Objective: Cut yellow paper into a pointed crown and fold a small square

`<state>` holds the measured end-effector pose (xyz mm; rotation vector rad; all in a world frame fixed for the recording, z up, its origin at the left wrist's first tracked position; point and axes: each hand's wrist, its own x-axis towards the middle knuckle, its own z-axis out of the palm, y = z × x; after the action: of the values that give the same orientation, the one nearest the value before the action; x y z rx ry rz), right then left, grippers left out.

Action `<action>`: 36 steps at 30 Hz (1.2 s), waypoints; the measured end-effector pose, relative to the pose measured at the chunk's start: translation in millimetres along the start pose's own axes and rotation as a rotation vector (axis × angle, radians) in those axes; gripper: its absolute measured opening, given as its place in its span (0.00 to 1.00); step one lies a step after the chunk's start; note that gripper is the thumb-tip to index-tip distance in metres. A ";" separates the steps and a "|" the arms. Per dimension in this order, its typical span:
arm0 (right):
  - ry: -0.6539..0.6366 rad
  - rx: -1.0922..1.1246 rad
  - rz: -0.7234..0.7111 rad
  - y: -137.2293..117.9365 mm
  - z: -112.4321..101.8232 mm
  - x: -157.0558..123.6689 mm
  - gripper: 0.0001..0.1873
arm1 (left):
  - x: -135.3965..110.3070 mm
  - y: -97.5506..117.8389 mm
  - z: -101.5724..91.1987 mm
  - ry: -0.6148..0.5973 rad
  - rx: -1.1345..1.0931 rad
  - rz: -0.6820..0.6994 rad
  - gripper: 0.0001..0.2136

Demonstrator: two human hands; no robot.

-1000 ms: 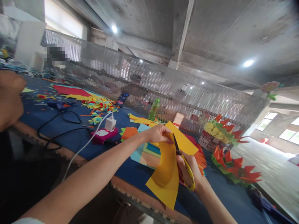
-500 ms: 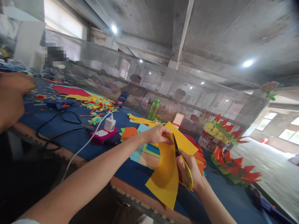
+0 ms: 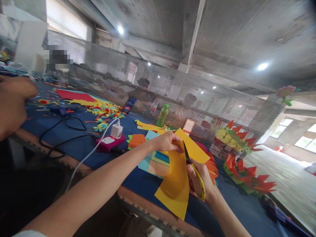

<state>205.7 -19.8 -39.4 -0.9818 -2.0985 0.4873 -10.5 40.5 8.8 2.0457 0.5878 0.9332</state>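
My left hand point(image 3: 166, 141) pinches the top edge of a yellow paper sheet point(image 3: 175, 184) that curls down over the table's front edge. My right hand point(image 3: 201, 180) grips yellow-handled scissors point(image 3: 195, 174), whose dark blades point up into the sheet just right of my left fingers. Both hands are over a stack of coloured paper sheets point(image 3: 158, 161) on the blue table point(image 3: 74, 144).
A pink device with a white charger point(image 3: 111, 140) and cables lies to the left. Paper scraps point(image 3: 106, 112), a green bottle point(image 3: 163, 115) and red-green paper flowers point(image 3: 243, 158) stand about. A perforated metal screen point(image 3: 172, 92) backs the table. Another person's hand point(image 3: 12, 102) is at far left.
The scissors have shifted slightly along the cut in the yellow sheet. The other person's hand at far left has moved a little. Little else differs.
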 end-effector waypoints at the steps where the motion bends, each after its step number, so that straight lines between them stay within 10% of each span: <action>1: 0.003 -0.006 0.000 0.2 0.1 0.3 0.27 | -0.1 0.7 0.0 -0.004 -0.008 0.007 0.06; 21: 0.090 0.025 -0.007 -7.0 -2.2 -2.1 0.24 | -0.7 0.5 -10.8 0.055 -0.004 0.014 0.05; 28: 0.784 0.184 0.073 -8.3 -37.0 10.4 0.16 | -2.4 6.0 -22.7 0.079 -0.071 0.022 0.03; 36: 0.520 0.283 0.010 13.4 -50.9 16.5 0.17 | -2.8 4.0 -27.3 0.057 -0.114 -0.001 0.05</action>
<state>244.3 2.7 -7.0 -0.8441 -1.5147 0.4596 -33.2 49.1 22.1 1.9232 0.5531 1.0044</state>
